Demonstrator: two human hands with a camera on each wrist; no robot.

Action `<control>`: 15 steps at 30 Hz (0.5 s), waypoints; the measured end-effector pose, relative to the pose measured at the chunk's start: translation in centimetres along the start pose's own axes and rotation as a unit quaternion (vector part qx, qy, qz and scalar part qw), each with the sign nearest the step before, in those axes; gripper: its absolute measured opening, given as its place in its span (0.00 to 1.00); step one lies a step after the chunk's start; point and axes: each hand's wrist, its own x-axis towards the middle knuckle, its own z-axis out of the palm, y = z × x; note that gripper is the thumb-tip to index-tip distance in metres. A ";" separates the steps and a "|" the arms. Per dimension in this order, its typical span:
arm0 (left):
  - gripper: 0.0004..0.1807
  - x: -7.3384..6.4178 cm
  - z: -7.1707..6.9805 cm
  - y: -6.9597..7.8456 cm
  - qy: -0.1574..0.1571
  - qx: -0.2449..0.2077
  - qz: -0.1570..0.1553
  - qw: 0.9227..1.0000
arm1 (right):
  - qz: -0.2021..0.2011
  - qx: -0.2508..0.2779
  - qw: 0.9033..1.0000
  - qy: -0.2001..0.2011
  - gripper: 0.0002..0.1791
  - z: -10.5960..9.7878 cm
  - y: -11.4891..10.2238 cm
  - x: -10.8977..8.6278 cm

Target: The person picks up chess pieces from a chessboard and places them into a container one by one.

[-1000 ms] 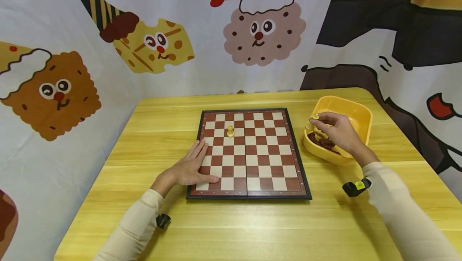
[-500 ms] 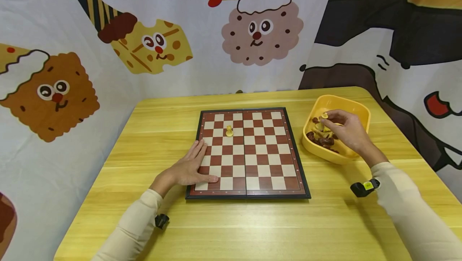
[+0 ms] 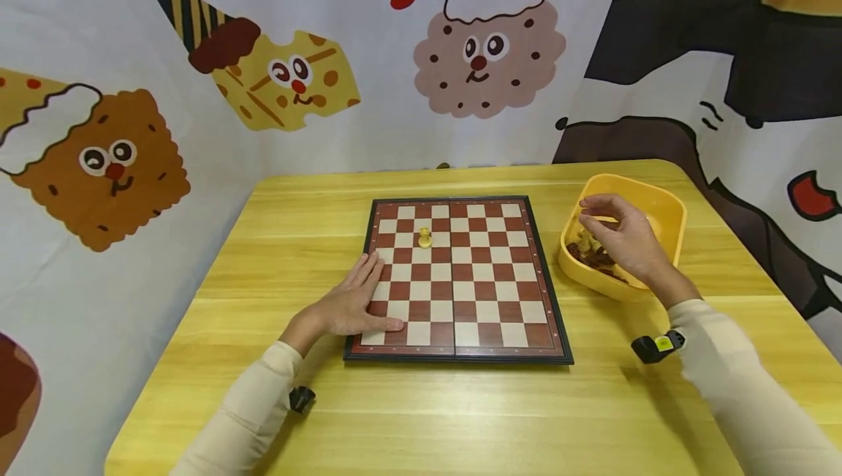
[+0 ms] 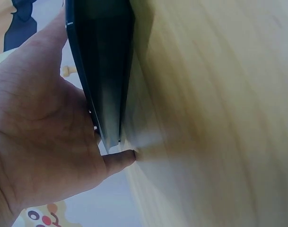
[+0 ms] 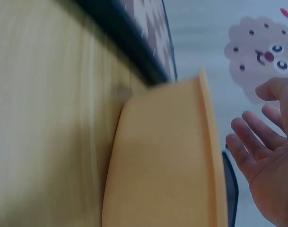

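Note:
A brown-and-cream checkered chessboard (image 3: 460,282) with a black rim lies on the table. My left hand (image 3: 349,304) rests with spread, straight fingers over its left edge, the thumb near the front-left corner. In the left wrist view the hand (image 4: 49,127) lies along the board's dark side (image 4: 103,71). One pale yellow chess piece (image 3: 425,238) stands on the board's far left part. To the right, my right hand (image 3: 625,235) hovers above a yellow plastic bin (image 3: 669,216), fingers loosely bent and holding nothing. Dark brown chess pieces (image 3: 595,255) and yellow ones lie in the bin, partly hidden by the hand.
The bin's side wall (image 5: 158,156) stands close to the board's right edge. Light wood-grain table (image 3: 421,417) surrounds both. Behind the table hangs a white cloth (image 3: 381,147) printed with cartoon biscuits and cheese.
The yellow chess piece that my right hand pinched earlier has left its fingers, which have parted over the bin. My left hand stays on the board. The head view shifts slightly.

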 end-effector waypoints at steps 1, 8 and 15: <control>0.68 0.0 0.0 0.0 0.002 -0.002 0.002 1.000 | -0.003 0.003 1.000 -0.002 0.20 0.4 -0.3 0.1; 0.68 -0.1 0.0 -0.1 0.003 0.000 0.000 1.000 | -0.028 0.032 0.999 -0.008 0.18 3.0 -2.3 1.0; 0.68 0.0 -0.2 -0.2 0.000 0.000 0.002 1.000 | -0.051 0.046 0.998 -0.011 0.17 5.8 -4.8 1.9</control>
